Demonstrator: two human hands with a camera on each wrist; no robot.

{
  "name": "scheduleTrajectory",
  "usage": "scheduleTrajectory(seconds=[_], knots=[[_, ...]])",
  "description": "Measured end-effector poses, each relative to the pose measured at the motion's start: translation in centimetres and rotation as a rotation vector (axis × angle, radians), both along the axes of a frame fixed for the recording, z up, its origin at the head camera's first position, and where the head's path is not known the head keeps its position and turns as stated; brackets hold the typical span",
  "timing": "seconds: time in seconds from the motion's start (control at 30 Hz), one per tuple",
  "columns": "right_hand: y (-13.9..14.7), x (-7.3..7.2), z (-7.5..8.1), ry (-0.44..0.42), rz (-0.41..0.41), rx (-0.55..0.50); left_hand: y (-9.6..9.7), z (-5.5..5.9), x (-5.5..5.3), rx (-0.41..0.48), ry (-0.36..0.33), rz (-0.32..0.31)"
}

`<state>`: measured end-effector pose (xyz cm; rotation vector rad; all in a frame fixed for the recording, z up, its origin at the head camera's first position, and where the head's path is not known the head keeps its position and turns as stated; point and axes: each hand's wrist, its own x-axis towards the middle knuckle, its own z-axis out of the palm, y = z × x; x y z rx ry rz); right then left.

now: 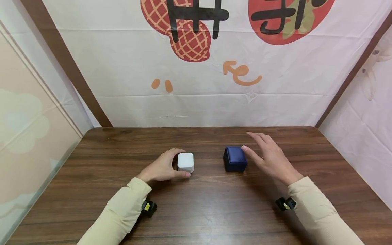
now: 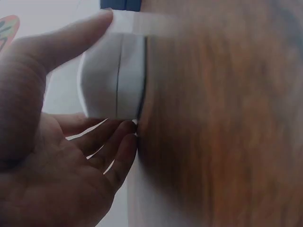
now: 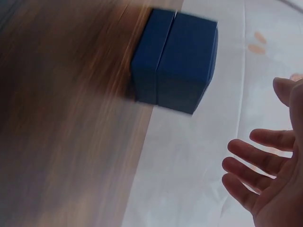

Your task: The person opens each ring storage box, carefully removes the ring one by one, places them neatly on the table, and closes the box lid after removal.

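A small white box (image 1: pixel 185 161) with rounded corners and a seam round its side stands on the wooden table. My left hand (image 1: pixel 165 165) reaches around it, thumb at the near side and fingers at the far side. In the left wrist view the fingers (image 2: pixel 124 156) lie close against the white box (image 2: pixel 113 75), while a gap shows by the thumb. To the right stands a dark blue box (image 1: pixel 236 158), also seamed in the right wrist view. Beside it my right hand (image 1: pixel 269 158) hovers with spread fingers, apart from the blue box (image 3: pixel 177 61).
The brown wooden table (image 1: pixel 196 211) ends at a printed white cloth (image 1: pixel 128 68) hanging behind it. More cloth hangs at both sides. Each wrist carries a small black camera, such as the left one (image 1: pixel 149 207).
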<state>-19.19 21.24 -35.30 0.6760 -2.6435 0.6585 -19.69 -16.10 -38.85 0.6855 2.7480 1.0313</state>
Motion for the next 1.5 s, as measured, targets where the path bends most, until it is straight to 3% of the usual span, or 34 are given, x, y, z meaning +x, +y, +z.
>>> scheduleTrajectory(seconds=[0.43, 0.93, 1.5], knots=[[-4.9, 0.4, 1.3, -0.011, 0.18, 0.066, 0.4, -0.1, -0.3, 0.018, 0.05, 0.009], [-9.4, -0.7, 1.3, -0.014, 0.306, 0.135, 0.3, 0.2, -0.2, -0.001, -0.031, 0.051], [-13.2, -3.0, 1.4, -0.272, 0.341, 0.203, -0.2, 0.4, -0.4, 0.029, -0.058, 0.042]])
